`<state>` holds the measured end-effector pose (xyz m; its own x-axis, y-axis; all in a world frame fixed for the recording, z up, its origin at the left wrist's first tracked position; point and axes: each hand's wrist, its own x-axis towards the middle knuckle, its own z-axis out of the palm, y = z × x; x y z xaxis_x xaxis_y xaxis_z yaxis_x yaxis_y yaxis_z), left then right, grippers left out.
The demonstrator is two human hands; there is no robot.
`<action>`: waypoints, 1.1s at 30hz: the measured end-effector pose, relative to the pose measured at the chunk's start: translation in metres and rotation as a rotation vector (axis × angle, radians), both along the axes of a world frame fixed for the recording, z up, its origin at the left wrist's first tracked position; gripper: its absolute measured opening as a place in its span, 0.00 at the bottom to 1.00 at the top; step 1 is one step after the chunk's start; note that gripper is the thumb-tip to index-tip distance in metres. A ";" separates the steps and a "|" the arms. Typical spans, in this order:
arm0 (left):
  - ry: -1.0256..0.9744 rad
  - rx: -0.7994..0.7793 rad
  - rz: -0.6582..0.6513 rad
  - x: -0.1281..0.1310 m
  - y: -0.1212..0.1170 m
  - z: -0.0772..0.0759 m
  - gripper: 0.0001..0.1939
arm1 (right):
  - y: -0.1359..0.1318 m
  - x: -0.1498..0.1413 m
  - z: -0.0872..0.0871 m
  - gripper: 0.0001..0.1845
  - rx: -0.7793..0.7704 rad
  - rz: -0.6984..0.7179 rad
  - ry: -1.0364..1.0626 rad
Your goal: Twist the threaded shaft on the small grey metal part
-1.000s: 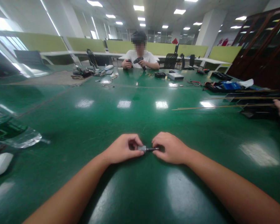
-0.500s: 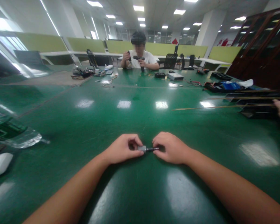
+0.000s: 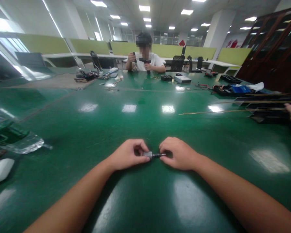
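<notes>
Both hands pinch the same small metal tool (image 3: pixel 151 155): the left hand (image 3: pixel 126 157) has thumb and forefinger closed on its thick grey end, the right hand (image 3: pixel 179 153) has thumb and fingertips drawn together at the tip of its thin dark shaft, with a short stretch showing between them. Around them spreads a large green table (image 3: pixel 116 129), its far edge well ahead, where a co-worker (image 3: pixel 157 61) sits. Open tabletop lies just in front of the hands and between the forearms. Well off to the left stands a clear bottle (image 3: pixel 12 137), with a rounded white object (image 3: pixel 1 171) nearer the viewer; far to the right are black trays (image 3: pixel 269 116), from which thin rods (image 3: pixel 208 112) reach inward. Just above or on the tabletop, I cannot tell which, the tool lies nearly level, its long axis running left to right, its thin end pointing right.
</notes>
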<state>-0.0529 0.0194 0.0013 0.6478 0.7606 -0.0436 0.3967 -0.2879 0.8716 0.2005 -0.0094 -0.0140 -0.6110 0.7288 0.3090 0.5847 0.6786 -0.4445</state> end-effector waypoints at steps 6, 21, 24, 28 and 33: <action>-0.004 -0.006 0.001 0.001 -0.001 0.002 0.14 | 0.001 0.001 0.000 0.03 0.005 0.007 0.001; 0.005 0.009 0.005 0.002 -0.001 0.002 0.13 | 0.002 0.001 -0.002 0.04 0.004 0.011 0.003; -0.030 -0.013 -0.008 0.002 -0.001 0.001 0.16 | 0.001 0.001 -0.001 0.04 0.005 0.011 0.001; -0.020 0.018 -0.024 0.002 -0.001 0.002 0.17 | 0.001 0.000 0.000 0.04 0.007 0.010 0.003; 0.000 0.089 -0.036 0.002 -0.001 0.005 0.17 | 0.000 0.001 0.001 0.03 -0.002 0.005 -0.003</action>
